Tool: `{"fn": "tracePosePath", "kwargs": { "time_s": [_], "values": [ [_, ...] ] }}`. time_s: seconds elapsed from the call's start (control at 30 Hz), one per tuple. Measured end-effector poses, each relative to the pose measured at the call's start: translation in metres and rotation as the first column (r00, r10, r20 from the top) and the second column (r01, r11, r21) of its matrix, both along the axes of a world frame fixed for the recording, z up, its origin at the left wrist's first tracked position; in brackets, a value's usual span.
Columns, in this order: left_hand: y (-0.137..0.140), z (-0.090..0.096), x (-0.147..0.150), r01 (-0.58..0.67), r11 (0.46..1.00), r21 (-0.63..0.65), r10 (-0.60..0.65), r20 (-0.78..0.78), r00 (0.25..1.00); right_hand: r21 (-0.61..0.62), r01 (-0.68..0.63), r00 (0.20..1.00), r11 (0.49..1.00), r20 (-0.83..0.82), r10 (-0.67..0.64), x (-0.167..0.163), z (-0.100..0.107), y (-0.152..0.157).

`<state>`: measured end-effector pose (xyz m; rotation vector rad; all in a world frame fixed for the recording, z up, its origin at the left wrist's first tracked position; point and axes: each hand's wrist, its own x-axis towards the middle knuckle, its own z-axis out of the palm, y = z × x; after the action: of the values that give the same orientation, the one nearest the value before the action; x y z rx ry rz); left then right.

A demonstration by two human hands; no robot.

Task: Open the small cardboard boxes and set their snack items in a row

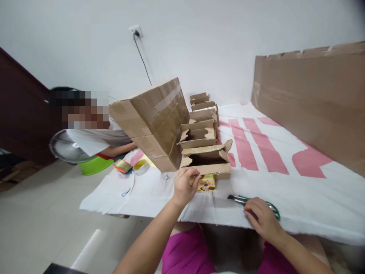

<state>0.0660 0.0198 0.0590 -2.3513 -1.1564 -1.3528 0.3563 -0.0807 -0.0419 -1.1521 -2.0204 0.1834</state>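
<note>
My left hand (185,186) is closed at the front left edge of an open cardboard box (213,168), its fingertips pinching the front flap. Partly under that box, a yellow printed box (209,183) shows behind my fingers. My right hand (262,219) rests by the table's front edge, fingers loosely curled, with a gap between thumb and index finger. Just behind it lies a green-handled utility knife (236,198), its dark tip pointing left and its middle partly hidden by my fingers. More open cardboard boxes (198,135) stand in a row behind the nearest one.
Stacked taped boxes (154,114) rise left of the row. A large cardboard panel (310,102) stands at the right on the white cloth (285,201). Tape (142,166) and an orange-and-blue packet (123,166) lie at left. Another person (97,140) leans there beside a fan (67,146).
</note>
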Motion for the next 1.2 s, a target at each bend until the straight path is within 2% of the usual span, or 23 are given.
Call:
{"fn": "tracePosePath", "kwargs": {
  "time_s": [0.13, 0.23, 0.33, 0.43, 0.53, 0.6, 0.8, 1.03, 1.13, 1.2],
  "values": [
    [-0.002, 0.003, 0.002, -0.002, 1.0, -0.01, 0.003, 0.041, 0.999, -0.025, -0.015, 0.999, 1.0, 0.03, 0.016, 0.0, 0.004, 0.0],
    [-0.003, 0.003, 0.003, -0.002, 0.997, -0.073, 0.008, 0.087, 0.996, 0.005, -0.03, 0.999, 1.0, 0.02, 0.03, -0.005, 0.019, 0.003],
    [-0.001, 0.002, 0.003, 0.001, 0.989, -0.145, 0.019, 0.138, 0.99, 0.114, -0.056, 0.998, 0.992, 0.039, 0.052, -0.018, 0.048, 0.01],
    [0.001, 0.001, 0.002, 0.009, 0.981, -0.193, 0.021, 0.149, 0.989, 0.283, -0.117, 0.988, 0.952, 0.129, 0.083, -0.041, 0.083, 0.024],
    [0.001, 0.002, 0.001, 0.009, 0.985, -0.17, 0.012, 0.126, 0.992, 0.424, -0.163, 0.975, 0.891, 0.21, 0.078, -0.067, 0.11, 0.044],
    [0.0, 0.005, 0.001, 0.003, 0.992, -0.127, 0.009, 0.097, 0.995, 0.468, -0.158, 0.97, 0.87, 0.237, 0.048, -0.083, 0.12, 0.059],
    [-0.003, 0.011, -0.001, 0.002, 0.997, -0.076, 0.002, 0.061, 0.998, 0.46, -0.153, 0.944, 0.875, 0.331, -0.009, -0.107, 0.122, 0.092],
    [-0.003, 0.011, -0.001, -0.028, 1.0, 0.011, 0.028, -0.026, 0.999, 0.401, -0.143, 0.917, 0.905, 0.398, -0.031, -0.106, 0.119, 0.103],
    [-0.001, 0.009, 0.001, 0.023, 0.994, 0.103, -0.014, -0.086, 0.996, 0.397, -0.135, 0.921, 0.908, 0.388, -0.033, -0.106, 0.119, 0.104],
    [0.0, 0.007, 0.002, 0.064, 0.991, 0.114, -0.053, -0.093, 0.994, 0.399, -0.125, 0.931, 0.908, 0.363, -0.031, -0.104, 0.119, 0.104]
  ]
}}
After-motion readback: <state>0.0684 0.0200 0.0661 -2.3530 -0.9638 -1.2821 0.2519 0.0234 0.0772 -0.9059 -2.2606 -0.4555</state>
